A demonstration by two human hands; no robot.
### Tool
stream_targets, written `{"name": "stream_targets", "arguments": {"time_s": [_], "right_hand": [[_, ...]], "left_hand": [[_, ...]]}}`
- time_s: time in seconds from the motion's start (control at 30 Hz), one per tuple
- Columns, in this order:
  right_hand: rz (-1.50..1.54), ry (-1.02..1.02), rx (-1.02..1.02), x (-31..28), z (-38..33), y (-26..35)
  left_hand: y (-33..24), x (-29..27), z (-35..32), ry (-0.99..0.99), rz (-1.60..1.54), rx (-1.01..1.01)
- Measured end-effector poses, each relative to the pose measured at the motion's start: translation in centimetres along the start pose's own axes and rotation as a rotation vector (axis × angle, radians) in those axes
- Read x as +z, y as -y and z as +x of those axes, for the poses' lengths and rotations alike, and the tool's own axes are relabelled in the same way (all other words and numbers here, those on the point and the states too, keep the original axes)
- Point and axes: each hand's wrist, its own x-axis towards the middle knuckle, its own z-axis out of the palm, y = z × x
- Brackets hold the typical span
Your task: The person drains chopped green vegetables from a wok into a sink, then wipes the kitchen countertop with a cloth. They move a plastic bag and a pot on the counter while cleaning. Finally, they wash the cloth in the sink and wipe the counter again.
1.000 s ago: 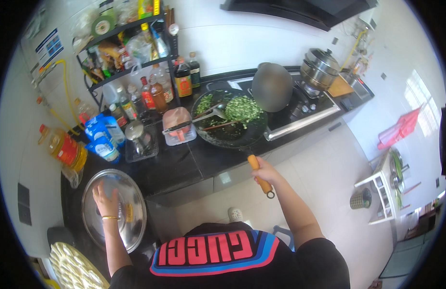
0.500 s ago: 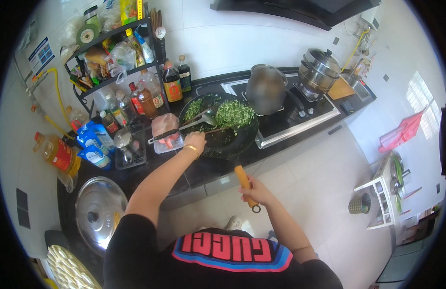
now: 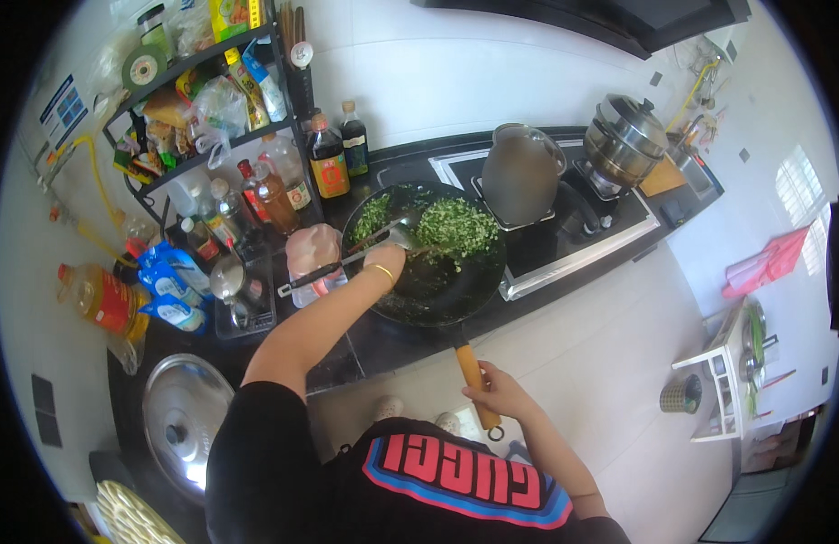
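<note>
A kitchen: stove [image 3: 539, 250], wok [image 3: 442, 295]

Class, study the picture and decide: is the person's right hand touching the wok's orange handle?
Touching. The head view shows it: the fingers of the right hand lie across the orange handle, with no gap visible.

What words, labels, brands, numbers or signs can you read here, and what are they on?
Shirt: large pink letters, clear enough, but I won't copy them.
Sauce bottle: orange label, print too small to read.
Oil jug: red label, too blurred.
Blue bags: print too blurred.
Wall notice: too small to read.
</note>
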Motion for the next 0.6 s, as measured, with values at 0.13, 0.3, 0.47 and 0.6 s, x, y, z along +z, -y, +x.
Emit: {"name": "stream_targets", "arguments": {"time_s": [0.13, 0.3, 0.47, 0.6], "right_hand": [[-0.108, -0.087, 0.092, 0.0, -0.4, 2.8], [-0.200, -0.180, 0.177, 1.1, -0.5, 3.6], [-0.217, -0.250, 0.212, 2.1, -0.8, 4.7], [-0.260, -0.273, 0.227, 2.6, -0.9, 6.0]], "left_hand": [[4.9, -3.4, 1.6, -0.090, -0.067, -0.030], [7.0, -2.4, 3.9, 0.169, -0.101, -0.035], [7.0, -2.6, 4.9, 0.231, -0.086, -0.022], [6.9, -5.5, 4.0, 0.194, 0.022, 0.004]]}}
